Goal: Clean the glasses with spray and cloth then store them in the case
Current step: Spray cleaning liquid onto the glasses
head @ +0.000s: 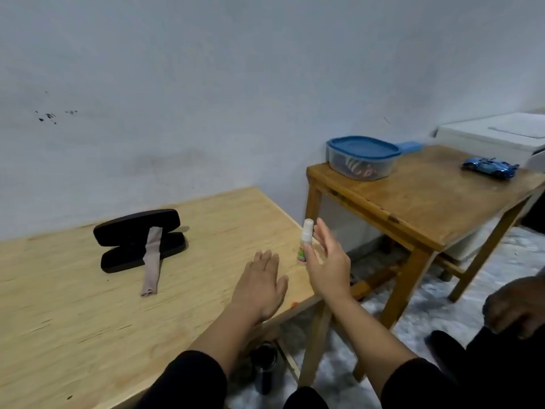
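Head view: the spray bottle (pixel 303 243) stands upright near the right edge of the light wooden table (pixel 73 320). The right hand (pixel 327 262) is beside it, fingers spread, thumb touching or just before the bottle; motion blur hides which. The left hand (pixel 261 283) lies flat, fingers loosely together. Well to the left, the black case (pixel 138 239) sits open with a cloth (pixel 152 262) draped over it. Bare tabletop lies between. The bottle's label is unreadable.

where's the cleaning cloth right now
In the head view the cloth lies left of both hands, draped across the open black glasses case with its lower end on the light wooden table.
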